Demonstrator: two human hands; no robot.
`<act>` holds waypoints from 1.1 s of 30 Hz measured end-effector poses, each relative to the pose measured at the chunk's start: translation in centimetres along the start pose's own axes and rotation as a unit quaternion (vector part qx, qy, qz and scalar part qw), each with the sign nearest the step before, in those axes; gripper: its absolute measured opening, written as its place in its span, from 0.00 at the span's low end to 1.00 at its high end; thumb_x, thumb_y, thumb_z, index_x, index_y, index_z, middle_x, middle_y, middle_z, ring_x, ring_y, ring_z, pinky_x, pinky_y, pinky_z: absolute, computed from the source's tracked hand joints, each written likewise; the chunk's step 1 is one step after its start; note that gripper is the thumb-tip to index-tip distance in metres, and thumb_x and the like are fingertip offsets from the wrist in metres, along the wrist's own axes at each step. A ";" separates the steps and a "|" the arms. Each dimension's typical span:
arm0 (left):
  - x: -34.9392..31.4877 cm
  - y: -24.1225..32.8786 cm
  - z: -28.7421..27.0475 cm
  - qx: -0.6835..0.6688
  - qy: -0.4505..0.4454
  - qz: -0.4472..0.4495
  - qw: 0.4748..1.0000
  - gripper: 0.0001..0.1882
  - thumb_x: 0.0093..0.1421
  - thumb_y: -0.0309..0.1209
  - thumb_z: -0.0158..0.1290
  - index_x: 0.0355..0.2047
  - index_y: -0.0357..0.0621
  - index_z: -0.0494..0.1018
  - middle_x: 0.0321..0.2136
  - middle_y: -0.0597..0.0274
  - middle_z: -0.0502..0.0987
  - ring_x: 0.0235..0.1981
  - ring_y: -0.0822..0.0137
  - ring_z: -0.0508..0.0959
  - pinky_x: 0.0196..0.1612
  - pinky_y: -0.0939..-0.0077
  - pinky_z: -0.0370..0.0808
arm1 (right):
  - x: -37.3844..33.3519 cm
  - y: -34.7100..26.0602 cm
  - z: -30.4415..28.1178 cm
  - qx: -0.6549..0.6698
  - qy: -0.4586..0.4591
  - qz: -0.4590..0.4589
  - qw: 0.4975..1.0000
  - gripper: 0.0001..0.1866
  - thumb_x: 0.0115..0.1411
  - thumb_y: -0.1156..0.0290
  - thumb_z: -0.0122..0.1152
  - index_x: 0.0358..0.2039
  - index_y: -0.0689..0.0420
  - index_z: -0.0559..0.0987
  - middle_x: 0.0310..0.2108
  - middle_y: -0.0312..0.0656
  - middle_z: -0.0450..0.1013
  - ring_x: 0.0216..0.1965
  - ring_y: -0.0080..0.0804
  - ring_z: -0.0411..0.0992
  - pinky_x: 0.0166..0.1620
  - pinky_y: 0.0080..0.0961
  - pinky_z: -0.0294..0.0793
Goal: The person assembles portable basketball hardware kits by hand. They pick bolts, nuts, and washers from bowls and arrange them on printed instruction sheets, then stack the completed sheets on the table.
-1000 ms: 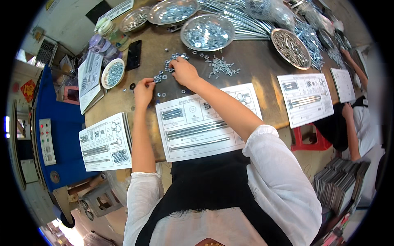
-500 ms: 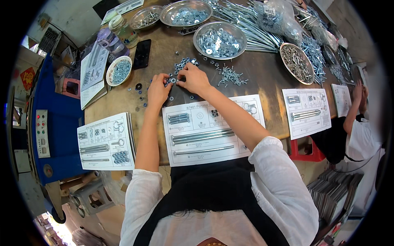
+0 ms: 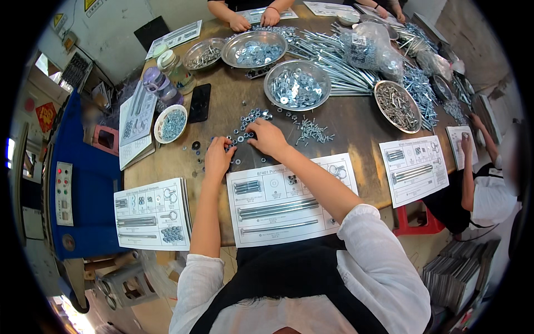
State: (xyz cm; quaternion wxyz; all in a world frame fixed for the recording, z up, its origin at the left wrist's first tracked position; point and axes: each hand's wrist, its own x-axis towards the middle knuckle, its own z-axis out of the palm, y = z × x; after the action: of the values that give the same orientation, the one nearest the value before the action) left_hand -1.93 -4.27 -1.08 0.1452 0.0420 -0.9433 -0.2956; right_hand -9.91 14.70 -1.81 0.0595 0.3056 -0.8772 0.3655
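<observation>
Small metal nuts (image 3: pixel 245 119) lie loose on the table between and just beyond my hands. At the near left of this scatter is my left hand (image 3: pixel 217 160), its fingers closed around a few nuts (image 3: pixel 228 147) at the fingertips. My right hand (image 3: pixel 269 139) reaches in from the right, with curled fingertips down at the edge of the nuts; whatever they pinch is hidden. Under my right forearm lies a white printed sheet (image 3: pixel 278 227) with pictures of hardware. A loose pile of small screws (image 3: pixel 313 132) is right of my right hand.
Steel bowls of washers (image 3: pixel 297 103), a bowl of screws (image 3: pixel 410 127) and long bolts (image 3: pixel 347 78) fill the far side. A phone (image 3: pixel 199 103), a white bowl (image 3: pixel 161 132) and jars (image 3: pixel 181 80) stand left. Other people's hands (image 3: pixel 240 23) are at the far edge and right.
My hands have drawn slightly apart over the nuts. The view has tilted up, so the table sits lower and another person's hands show at the far edge.
</observation>
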 end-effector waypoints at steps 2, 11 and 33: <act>0.1 0.1 0.5 -0.011 0.004 0.013 1.000 0.12 0.52 0.26 0.66 0.36 0.38 0.78 0.30 0.54 0.76 0.30 0.58 0.78 0.37 0.65 0.75 | 0.3 0.1 0.5 0.014 -0.018 -0.010 1.000 0.13 0.51 0.68 0.71 0.38 0.50 0.82 0.40 0.41 0.75 0.44 0.42 0.77 0.45 0.39 0.78; -2.0 2.5 -0.6 -0.138 -0.032 -0.035 0.989 0.11 0.54 0.23 0.65 0.38 0.36 0.80 0.30 0.58 0.78 0.27 0.70 0.77 0.34 0.77 0.75 | -2.5 0.7 -9.1 0.307 -0.135 0.082 0.939 0.12 0.57 0.70 0.72 0.40 0.61 0.84 0.31 0.33 0.80 0.33 0.17 0.74 0.40 0.18 0.76; -15.9 21.8 8.7 -0.157 -0.308 0.240 0.907 0.12 0.61 0.19 0.52 0.46 0.36 0.75 0.39 0.52 0.73 0.39 0.50 0.79 0.40 0.60 0.77 | -27.7 1.8 -21.4 0.064 -0.101 0.174 0.977 0.06 0.57 0.77 0.64 0.36 0.58 0.84 0.34 0.42 0.78 0.36 0.38 0.76 0.39 0.31 0.74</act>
State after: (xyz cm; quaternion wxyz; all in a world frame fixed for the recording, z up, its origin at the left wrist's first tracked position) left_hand 10.77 21.05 0.59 -0.0813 -0.3019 -0.8642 -0.3941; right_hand 8.87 43.80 3.56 -0.1134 0.1866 -0.8931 0.3934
